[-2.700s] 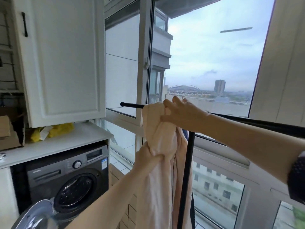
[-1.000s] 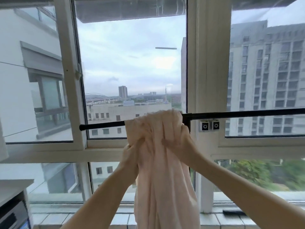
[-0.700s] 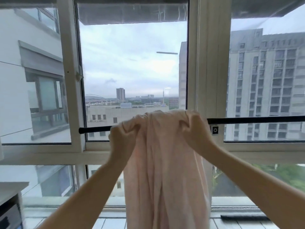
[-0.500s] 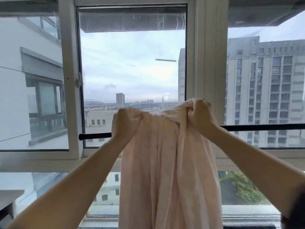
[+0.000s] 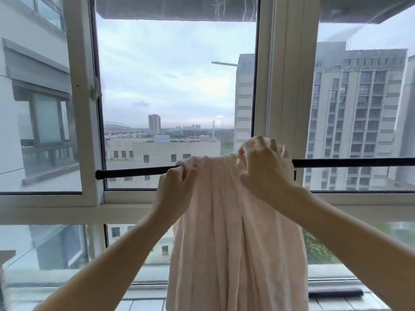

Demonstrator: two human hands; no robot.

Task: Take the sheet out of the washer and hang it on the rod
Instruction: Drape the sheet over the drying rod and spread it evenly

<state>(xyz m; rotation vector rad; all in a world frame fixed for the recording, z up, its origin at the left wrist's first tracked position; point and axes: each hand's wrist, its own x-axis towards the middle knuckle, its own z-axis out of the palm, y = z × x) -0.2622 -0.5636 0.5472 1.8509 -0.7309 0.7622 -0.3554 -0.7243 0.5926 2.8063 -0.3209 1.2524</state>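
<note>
A pale pink sheet (image 5: 233,232) drapes over a black horizontal rod (image 5: 134,172) in front of the window and hangs down in long folds past the bottom of the view. My left hand (image 5: 174,185) pinches the sheet's left edge right at the rod. My right hand (image 5: 265,167) grips the bunched top of the sheet on the rod's right side, fingers curled over the fabric. The washer is out of view.
White window frames (image 5: 285,86) stand just behind the rod, with a latch (image 5: 95,92) on the left mullion. The rod continues right (image 5: 352,162) toward the frame edge. A tiled sill (image 5: 143,304) and a dark strip (image 5: 335,292) lie below.
The view swung from the washer side to face the window. Both hands moved apart along the rod, spreading the sheet wider, then lowered its lifted top back onto the rod.
</note>
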